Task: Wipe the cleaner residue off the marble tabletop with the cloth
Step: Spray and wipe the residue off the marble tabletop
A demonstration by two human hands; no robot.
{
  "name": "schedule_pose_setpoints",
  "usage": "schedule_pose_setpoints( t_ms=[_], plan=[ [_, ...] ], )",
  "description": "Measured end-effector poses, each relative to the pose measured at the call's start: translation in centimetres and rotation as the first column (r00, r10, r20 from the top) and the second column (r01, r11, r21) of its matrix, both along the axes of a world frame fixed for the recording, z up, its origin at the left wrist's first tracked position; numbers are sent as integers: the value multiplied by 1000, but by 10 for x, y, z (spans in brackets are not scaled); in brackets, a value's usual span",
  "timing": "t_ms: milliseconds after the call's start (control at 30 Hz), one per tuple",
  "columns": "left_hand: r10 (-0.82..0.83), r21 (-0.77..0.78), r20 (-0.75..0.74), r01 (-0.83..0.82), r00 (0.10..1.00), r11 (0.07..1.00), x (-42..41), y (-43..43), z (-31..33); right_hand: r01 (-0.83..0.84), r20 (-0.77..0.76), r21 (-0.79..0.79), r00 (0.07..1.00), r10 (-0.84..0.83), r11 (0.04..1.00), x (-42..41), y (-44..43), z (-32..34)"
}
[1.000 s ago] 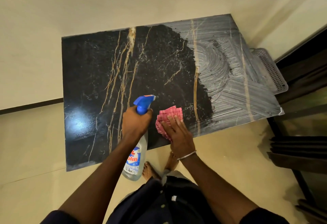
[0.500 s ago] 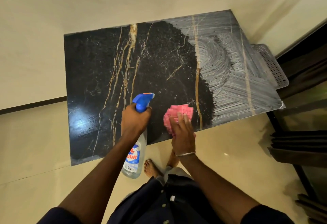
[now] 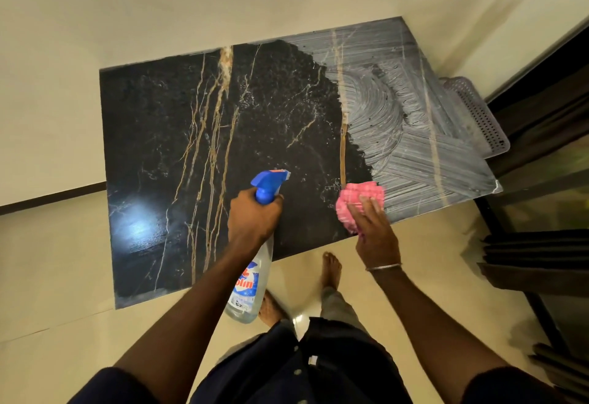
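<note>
The black marble tabletop [image 3: 178, 136] with gold veins fills the middle of the view. Grey streaked cleaner residue [image 3: 411, 123] covers its right third; the rest looks dark and glossy. A pink checked cloth [image 3: 353, 198] lies flat near the front edge, right at the border of the residue. My right hand [image 3: 371, 228] presses down on the cloth with fingers spread. My left hand [image 3: 251, 218] grips the neck of a clear spray bottle [image 3: 255, 279] with a blue trigger head, hanging over the front edge.
A grey perforated plastic basket [image 3: 478, 116] sits just past the table's right edge. Dark furniture and a black frame [image 3: 535, 254] stand at the right. A cream wall runs behind the table. My bare feet [image 3: 331, 271] stand on the beige floor.
My right hand has slid the cloth rightward along the front edge, from the dark centre to the border of the residue. My left hand and bottle stayed about where they were.
</note>
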State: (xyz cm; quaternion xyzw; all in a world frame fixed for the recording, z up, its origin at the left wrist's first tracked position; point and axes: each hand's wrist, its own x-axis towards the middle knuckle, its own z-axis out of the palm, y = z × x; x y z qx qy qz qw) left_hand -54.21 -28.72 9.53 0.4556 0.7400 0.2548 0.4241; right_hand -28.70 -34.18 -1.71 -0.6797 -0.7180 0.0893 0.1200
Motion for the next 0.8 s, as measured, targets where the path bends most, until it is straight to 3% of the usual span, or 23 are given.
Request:
schedule_pose_setpoints(
  t_ms=[200,333,433,500,667,800],
  plan=[
    [-36,-26,-11,36,999,999,40,13,2,193,-44,-10,980,-193,981,21,20,3],
    [-69,-29,2,69,998,997,77,26,6,-94,-117,-8,989,92,996,-1,25,-5],
    [-64,-21,26,65,998,998,99,38,7,-358,-110,24,927,359,933,11,36,-15],
    [-41,-17,36,42,999,999,112,47,7,-445,-47,19,894,445,895,36,41,-19],
    [-19,-7,40,19,999,1000,133,63,8,-168,-24,66,985,170,984,117,56,-2],
    [0,-8,23,0,1000,1000,144,71,9,34,-98,43,995,-30,998,114,66,6]
  ],
)
